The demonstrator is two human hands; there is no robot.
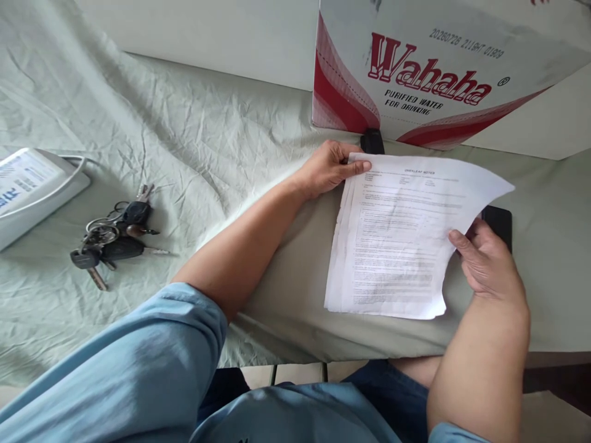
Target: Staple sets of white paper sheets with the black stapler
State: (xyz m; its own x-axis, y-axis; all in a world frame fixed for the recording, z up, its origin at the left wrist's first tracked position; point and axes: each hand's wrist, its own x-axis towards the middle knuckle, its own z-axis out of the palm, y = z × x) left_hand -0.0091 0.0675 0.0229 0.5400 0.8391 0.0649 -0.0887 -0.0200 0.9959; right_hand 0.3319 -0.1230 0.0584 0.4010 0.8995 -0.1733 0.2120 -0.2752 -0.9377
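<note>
A stack of printed paper sheets point(401, 240), headed "Overleaf Notes", is held between my two hands above the cloth. My left hand point(330, 169) pinches its top left corner, thumb on the printed face and fingers behind. On the right edge, my right hand point(487, 258) grips the sheets, thumb in front and fingers hidden behind. The top right corner curls up. Past my right hand lies a dark phone-like slab point(501, 224), partly covered by paper and hand. A small black object point(372, 141) sits just beyond my left hand; its kind I cannot make out.
A Wahaha water carton point(434, 74) stands at the back right, with a white surface point(207, 37) left of it. On the left, a bunch of keys point(117, 234) lies on the green cloth point(221, 123), near a white box-like item with a cable point(41, 191).
</note>
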